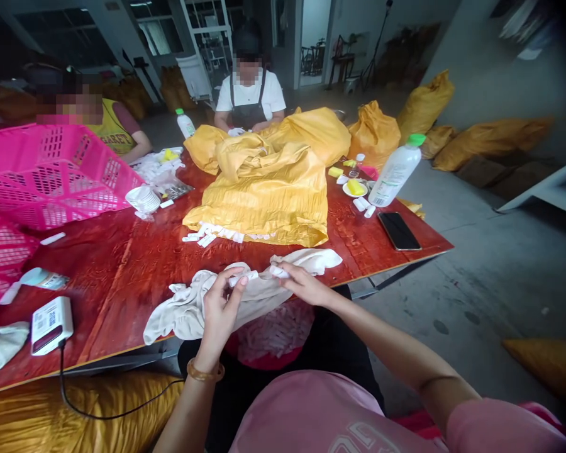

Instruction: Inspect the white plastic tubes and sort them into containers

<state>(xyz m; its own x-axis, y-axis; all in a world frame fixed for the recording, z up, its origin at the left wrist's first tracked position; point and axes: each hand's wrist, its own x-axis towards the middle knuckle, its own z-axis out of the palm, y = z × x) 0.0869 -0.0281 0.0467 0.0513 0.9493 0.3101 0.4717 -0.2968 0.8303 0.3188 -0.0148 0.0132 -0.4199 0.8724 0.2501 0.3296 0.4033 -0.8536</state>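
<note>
Between the thumb and fingers of my left hand (221,302) is a small white plastic piece (244,279), held above a crumpled white cloth (183,308). My right hand (304,283) pinches another small white piece (279,272) a short way to the right, apart from the first. What kind of pieces these are is too small to tell. In my lap, below the table edge, a red basin (264,362) holds many similar white pieces (278,330). More of them (207,236) lie at the mouth of a yellow woven sack (268,207) on the table.
Pink crates (61,170) stand at the left. A white device (51,321) with a black cable sits near the front edge. A phone (399,231) and a green-capped bottle (396,171) are at the right. Two people sit across the red table (122,264).
</note>
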